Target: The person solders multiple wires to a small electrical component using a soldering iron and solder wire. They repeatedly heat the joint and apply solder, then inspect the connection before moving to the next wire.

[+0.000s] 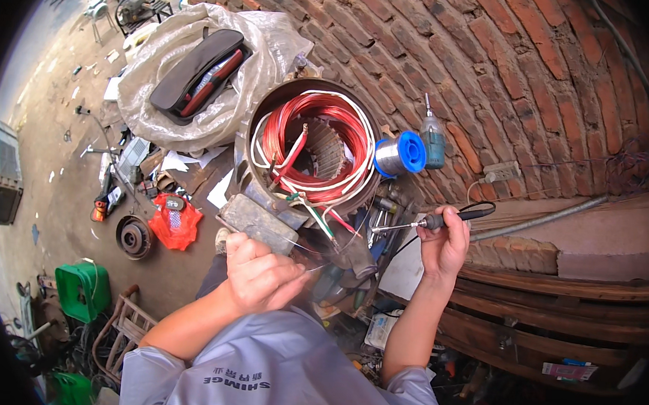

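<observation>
In front of me stands a round motor stator (362, 198) with red copper windings (280, 135) bound by white cord. Several leads come out at its near edge, among them a white-and-green one (324, 225) with a bared end. My right hand (445, 248) grips a soldering iron (434, 221) by its dark handle; the metal tip points left, toward the lead ends. Whether it touches them I cannot tell. My left hand (263, 273) is closed, pinching a thin solder wire (318, 267) near the leads. A blue-flanged solder spool (398, 155) sits right of the stator.
A brick wall (492, 71) rises behind, with a bottle (433, 141) near it. On the left are a white sack (143, 103) bearing a dark case (198, 77), a red bag (174, 226) and a green bucket (81, 291). Wooden planks (543, 304) lie right.
</observation>
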### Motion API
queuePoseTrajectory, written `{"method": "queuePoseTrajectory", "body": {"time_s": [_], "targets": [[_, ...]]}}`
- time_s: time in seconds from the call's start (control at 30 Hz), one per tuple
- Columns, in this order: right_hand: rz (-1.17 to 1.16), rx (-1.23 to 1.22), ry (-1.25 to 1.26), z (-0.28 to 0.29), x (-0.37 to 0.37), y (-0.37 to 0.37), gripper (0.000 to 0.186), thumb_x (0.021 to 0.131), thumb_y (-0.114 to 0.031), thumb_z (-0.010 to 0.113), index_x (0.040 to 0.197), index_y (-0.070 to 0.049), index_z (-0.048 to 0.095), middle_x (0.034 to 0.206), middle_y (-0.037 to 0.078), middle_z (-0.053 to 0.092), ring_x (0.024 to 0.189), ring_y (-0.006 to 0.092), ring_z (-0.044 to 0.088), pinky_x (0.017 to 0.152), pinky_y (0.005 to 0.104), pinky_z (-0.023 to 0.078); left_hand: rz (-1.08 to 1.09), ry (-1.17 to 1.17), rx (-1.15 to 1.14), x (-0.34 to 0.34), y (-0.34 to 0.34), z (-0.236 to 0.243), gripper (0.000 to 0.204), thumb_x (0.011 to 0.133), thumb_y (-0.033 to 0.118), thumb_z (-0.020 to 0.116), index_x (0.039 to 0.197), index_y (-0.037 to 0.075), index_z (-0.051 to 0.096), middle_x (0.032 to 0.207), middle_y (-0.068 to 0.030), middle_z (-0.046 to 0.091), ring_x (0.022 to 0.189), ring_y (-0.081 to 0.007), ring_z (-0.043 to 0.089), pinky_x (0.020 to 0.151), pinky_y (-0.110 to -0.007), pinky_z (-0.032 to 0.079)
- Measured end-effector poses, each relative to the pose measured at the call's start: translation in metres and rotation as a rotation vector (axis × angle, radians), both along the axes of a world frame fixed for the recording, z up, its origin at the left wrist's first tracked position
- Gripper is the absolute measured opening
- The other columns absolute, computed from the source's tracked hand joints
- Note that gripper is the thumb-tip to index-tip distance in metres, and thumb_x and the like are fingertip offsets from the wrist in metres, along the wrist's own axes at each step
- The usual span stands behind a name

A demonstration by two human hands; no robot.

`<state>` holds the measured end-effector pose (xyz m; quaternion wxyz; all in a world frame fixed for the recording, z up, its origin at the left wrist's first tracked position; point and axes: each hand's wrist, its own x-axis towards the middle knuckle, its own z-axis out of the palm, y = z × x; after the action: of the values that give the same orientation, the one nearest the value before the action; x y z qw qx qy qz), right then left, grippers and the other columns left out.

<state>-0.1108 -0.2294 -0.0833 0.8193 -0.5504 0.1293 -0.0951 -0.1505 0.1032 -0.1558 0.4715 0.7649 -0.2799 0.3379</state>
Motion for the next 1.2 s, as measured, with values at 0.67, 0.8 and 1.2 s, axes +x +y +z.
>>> {"method": "queuePoseTrajectory", "body": {"time_s": [0.67, 0.8, 1.2], "targets": [[0.032, -0.037, 0.066, -0.001, 0.006, 0.017, 0.017, 0.105, -0.016, 0.067, 0.099, 0.000, 0.070, 0.072, 0.003, 0.062, 0.062, 0.0123, 0.057, 0.056, 0.0320, 0.046, 0.017, 0.062, -0.008, -0.003, -0.007, 0.003, 0.028, 0.072, 0.014, 0.091, 0.094, 0.015, 0.074, 0.085, 0.0057, 0.071, 0.076, -0.0183, 0.051, 0.088, -0.042, 0.032], [0.007, -0.073, 0.098, -0.001, 0.007, 0.019, 0.018, 0.105, -0.018, 0.065, 0.098, -0.002, 0.069, 0.069, 0.003, 0.058, 0.058, 0.0130, 0.050, 0.054, 0.0316, 0.041, 0.015, 0.067, 0.001, -0.001, -0.007, 0.006, 0.028, 0.071, 0.014, 0.091, 0.094, 0.014, 0.074, 0.084, 0.0054, 0.072, 0.076, -0.0183, 0.051, 0.085, -0.041, 0.032], [0.020, -0.059, 0.133, -0.002, 0.006, 0.021, 0.021, 0.106, -0.021, 0.068, 0.095, -0.003, 0.068, 0.065, -0.001, 0.055, 0.054, 0.0094, 0.049, 0.051, 0.0287, 0.039, 0.021, 0.073, -0.001, -0.001, -0.007, 0.008, 0.028, 0.070, 0.014, 0.091, 0.093, 0.015, 0.075, 0.083, 0.0063, 0.072, 0.075, -0.0178, 0.052, 0.085, -0.040, 0.032]]}}
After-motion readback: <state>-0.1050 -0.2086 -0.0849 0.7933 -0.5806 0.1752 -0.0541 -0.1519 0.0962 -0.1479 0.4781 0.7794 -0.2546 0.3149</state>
